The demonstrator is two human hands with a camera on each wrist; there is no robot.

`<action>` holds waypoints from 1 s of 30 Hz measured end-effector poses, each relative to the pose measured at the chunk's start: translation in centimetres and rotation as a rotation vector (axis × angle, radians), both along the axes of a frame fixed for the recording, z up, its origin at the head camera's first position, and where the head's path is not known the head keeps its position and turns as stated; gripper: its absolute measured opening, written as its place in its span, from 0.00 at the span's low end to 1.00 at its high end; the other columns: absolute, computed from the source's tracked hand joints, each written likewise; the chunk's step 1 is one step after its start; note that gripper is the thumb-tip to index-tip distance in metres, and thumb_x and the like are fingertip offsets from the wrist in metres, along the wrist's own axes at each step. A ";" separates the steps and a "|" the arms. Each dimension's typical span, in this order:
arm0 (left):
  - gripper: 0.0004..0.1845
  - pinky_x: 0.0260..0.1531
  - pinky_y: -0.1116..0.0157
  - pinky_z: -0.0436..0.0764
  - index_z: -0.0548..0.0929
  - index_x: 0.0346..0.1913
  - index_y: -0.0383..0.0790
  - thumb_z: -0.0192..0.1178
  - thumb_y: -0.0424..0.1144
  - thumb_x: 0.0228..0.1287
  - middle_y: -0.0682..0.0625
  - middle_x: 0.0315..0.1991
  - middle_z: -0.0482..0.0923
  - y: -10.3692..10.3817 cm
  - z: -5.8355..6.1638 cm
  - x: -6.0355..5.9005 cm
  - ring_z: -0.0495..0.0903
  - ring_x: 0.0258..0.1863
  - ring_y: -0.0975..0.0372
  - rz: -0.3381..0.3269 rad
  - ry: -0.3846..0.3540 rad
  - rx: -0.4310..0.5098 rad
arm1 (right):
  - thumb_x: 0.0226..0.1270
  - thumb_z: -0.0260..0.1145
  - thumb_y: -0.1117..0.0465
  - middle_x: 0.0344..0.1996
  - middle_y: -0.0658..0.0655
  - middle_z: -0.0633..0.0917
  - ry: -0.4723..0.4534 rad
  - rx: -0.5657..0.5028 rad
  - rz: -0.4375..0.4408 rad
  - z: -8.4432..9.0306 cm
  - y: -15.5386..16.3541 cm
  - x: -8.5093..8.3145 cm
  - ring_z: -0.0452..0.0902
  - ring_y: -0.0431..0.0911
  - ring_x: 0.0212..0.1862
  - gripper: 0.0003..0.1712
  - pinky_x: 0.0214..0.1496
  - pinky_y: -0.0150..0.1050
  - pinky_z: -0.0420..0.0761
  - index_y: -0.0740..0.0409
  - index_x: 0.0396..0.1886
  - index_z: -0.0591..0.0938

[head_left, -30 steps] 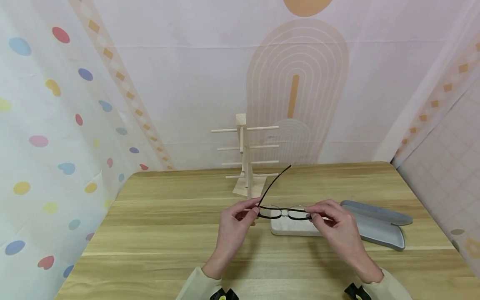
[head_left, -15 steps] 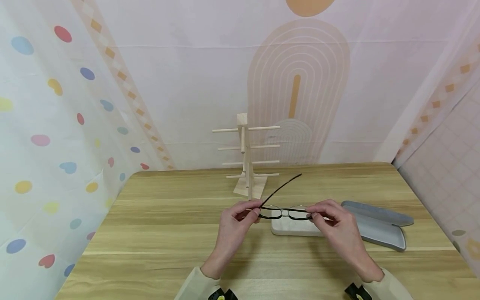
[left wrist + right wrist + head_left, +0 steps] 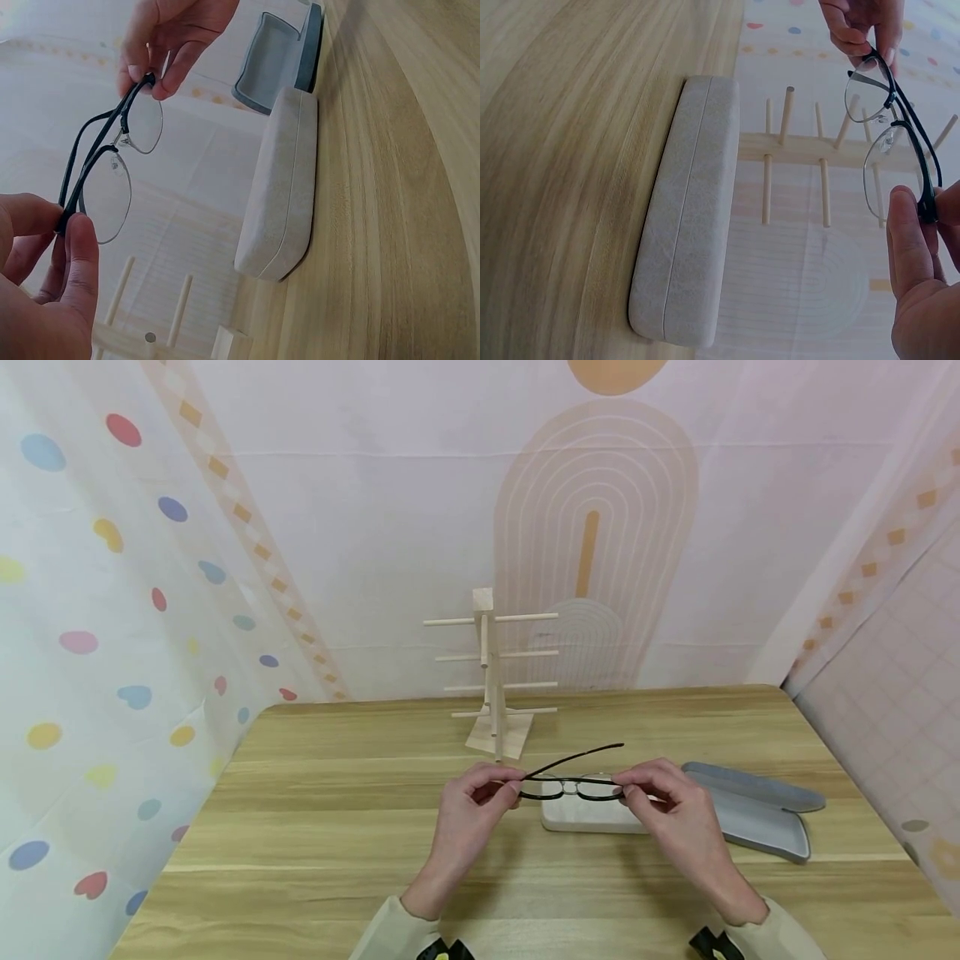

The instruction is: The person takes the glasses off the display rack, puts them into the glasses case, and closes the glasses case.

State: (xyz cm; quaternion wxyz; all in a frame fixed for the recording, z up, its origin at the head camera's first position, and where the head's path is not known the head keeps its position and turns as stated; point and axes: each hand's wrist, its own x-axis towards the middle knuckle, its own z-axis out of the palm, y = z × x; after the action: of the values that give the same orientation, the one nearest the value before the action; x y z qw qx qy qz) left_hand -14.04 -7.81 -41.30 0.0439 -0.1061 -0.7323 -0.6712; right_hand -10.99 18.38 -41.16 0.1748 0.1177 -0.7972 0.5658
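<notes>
A pair of half-rim eyeglasses [image 3: 597, 797] with black upper rims and clear lenses is held up above the table between two hands. At one end of the frame my left hand [image 3: 468, 827] pinches the corner between thumb and fingers. My right hand [image 3: 678, 814] pinches the opposite corner the same way. From the left corner a thin black temple arm [image 3: 573, 757] slants inward over the frame. Below and behind the glasses lies a closed, pale glasses case [image 3: 281, 180], partly covered by my right hand in the head view.
An open grey glasses case [image 3: 761, 822] lies on the wooden table [image 3: 337, 860], right of the pale one. Farther back stands a wooden display rack [image 3: 491, 693] with several horizontal pegs sticking out. A patterned curtain [image 3: 375, 527] hangs behind the table.
The left temple arm has swung inward, from pointing up and back to lying lower, closer to the frame. Both hands keep their grip in nearly the same place.
</notes>
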 end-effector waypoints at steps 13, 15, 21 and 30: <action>0.06 0.36 0.73 0.81 0.92 0.38 0.38 0.68 0.26 0.63 0.47 0.34 0.83 0.3 -0.1 0.0 0.82 0.31 0.63 0.004 0.005 -0.041 | 0.71 0.65 0.73 0.40 0.56 0.83 -0.047 -0.011 -0.039 0.0 0.1 0.1 0.87 0.38 0.40 0.06 0.43 0.31 0.87 0.62 0.40 0.86; 0.06 0.36 0.73 0.81 0.92 0.38 0.38 0.68 0.26 0.63 0.48 0.34 0.83 0.4 -0.1 -0.1 0.82 0.31 0.63 0.007 0.005 -0.052 | 0.71 0.65 0.73 0.42 0.56 0.82 -0.043 -0.014 -0.041 0.0 0.1 0.2 0.86 0.38 0.41 0.06 0.43 0.31 0.87 0.62 0.40 0.86; 0.06 0.34 0.73 0.80 0.92 0.38 0.38 0.68 0.26 0.63 0.48 0.33 0.83 0.6 -0.3 -0.2 0.82 0.31 0.64 -0.007 -0.013 -0.080 | 0.71 0.66 0.73 0.49 0.58 0.81 -0.044 -0.029 -0.045 0.0 0.4 0.4 0.86 0.37 0.41 0.05 0.44 0.30 0.86 0.64 0.40 0.87; 0.08 0.39 0.67 0.87 0.89 0.45 0.29 0.66 0.28 0.66 0.41 0.40 0.87 1.2 -0.7 -0.4 0.87 0.32 0.61 -0.070 -0.109 0.039 | 0.75 0.66 0.64 0.46 0.55 0.85 -0.210 -0.055 -0.040 0.1 1.6 0.7 0.89 0.42 0.42 0.08 0.46 0.33 0.86 0.63 0.48 0.86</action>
State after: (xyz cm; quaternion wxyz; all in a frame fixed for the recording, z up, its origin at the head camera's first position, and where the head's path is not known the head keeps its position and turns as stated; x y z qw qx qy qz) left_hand -14.40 -6.56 -41.98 -0.0176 -0.0944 -0.7163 -0.6912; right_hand -10.30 20.01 -41.05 0.1046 0.0368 -0.7974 0.5932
